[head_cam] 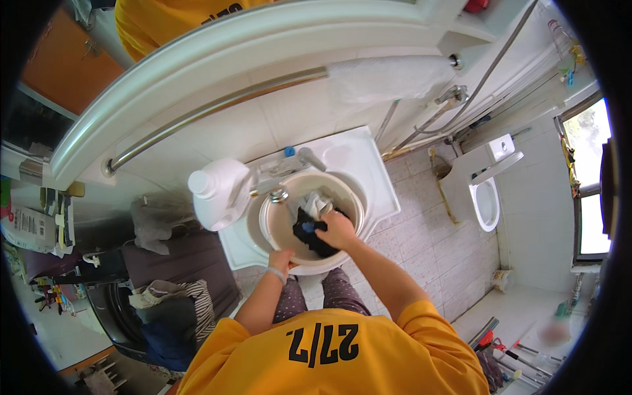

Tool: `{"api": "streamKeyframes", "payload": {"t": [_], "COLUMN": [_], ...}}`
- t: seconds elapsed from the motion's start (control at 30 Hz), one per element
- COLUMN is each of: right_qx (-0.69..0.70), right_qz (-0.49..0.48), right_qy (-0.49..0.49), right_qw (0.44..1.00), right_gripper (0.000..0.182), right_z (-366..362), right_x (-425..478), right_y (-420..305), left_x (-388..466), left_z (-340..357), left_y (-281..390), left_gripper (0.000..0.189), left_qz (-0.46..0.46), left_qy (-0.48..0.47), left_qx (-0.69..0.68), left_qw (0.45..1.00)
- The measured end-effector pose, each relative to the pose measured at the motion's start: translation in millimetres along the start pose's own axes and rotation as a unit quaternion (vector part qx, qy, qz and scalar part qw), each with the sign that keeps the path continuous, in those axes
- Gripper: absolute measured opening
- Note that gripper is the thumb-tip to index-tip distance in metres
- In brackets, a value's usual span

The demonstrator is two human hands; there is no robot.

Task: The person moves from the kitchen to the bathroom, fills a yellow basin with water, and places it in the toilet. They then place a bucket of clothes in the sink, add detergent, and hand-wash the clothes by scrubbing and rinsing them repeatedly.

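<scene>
A beige plastic basin [284, 224] sits in the white bathroom sink [377, 190]. Inside it lie black cloth [316, 242] with a blue patch and a bunched white cloth [316, 203]. My right hand [338, 231] reaches into the basin and grips the black cloth; part of the cloth is hidden under my fingers. With my left hand [281, 260] I hold the basin's near rim, slightly left of its middle. The metal faucet [277, 193] juts over the basin's left side, close to the white cloth.
A large white plastic bottle [219, 192] stands on the sink's left ledge, beside the faucet. Behind the sink a metal towel rail [217, 108] runs along the wall. Clothes [170, 316] lie at the washing machine on the left. A toilet [481, 192] stands to the right.
</scene>
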State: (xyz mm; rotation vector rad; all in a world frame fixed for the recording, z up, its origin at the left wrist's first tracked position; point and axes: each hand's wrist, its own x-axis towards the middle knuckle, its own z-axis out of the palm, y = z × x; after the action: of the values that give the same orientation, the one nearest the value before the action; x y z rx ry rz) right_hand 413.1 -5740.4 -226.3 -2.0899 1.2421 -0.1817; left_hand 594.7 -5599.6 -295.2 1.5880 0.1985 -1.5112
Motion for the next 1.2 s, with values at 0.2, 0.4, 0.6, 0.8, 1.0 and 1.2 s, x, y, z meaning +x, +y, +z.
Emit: {"api": "streamKeyframes", "payload": {"t": [0.2,0.4,0.6,0.8,1.0,1.2], "right_qx": [0.145,0.162,-0.119,-0.02,0.015,0.068], "right_qz": [0.0,-0.043,-0.117,0.035,0.217,0.148], "right_qy": [0.073,0.185,0.06,0.26,0.138,0.044], "right_qw": [0.987,0.968,0.984,0.965,0.966,0.986], "right_gripper": [0.033,0.03,0.035,0.042,0.047,0.033], "right_z": [-76.2,-145.0,-141.3,-148.9,-92.6,-105.3], "right_x": [-41.5,-34.4,-32.2,-31.0,20.6,56.4], "right_y": [-3.3,33.4,89.5,107.7,124.8,163.7], "left_x": [-88.9,-66.8,-37.9,-53.2,34.4,81.6], "left_z": [39.5,127.9,181.8,226.5,310.2,317.0], "left_y": [4.3,-2.8,-13.1,27.7,31.4,8.8], "left_gripper": [0.031,0.04,0.043,0.051,0.045,0.029], "left_qz": [0.007,0.025,0.042,0.585,0.514,0.463], "left_qy": [-0.054,-0.148,-0.17,0.104,0.159,0.174], "left_qx": [0.093,0.005,0.037,0.452,0.551,0.599], "left_qw": [0.994,0.989,0.984,0.665,0.638,0.63]}}
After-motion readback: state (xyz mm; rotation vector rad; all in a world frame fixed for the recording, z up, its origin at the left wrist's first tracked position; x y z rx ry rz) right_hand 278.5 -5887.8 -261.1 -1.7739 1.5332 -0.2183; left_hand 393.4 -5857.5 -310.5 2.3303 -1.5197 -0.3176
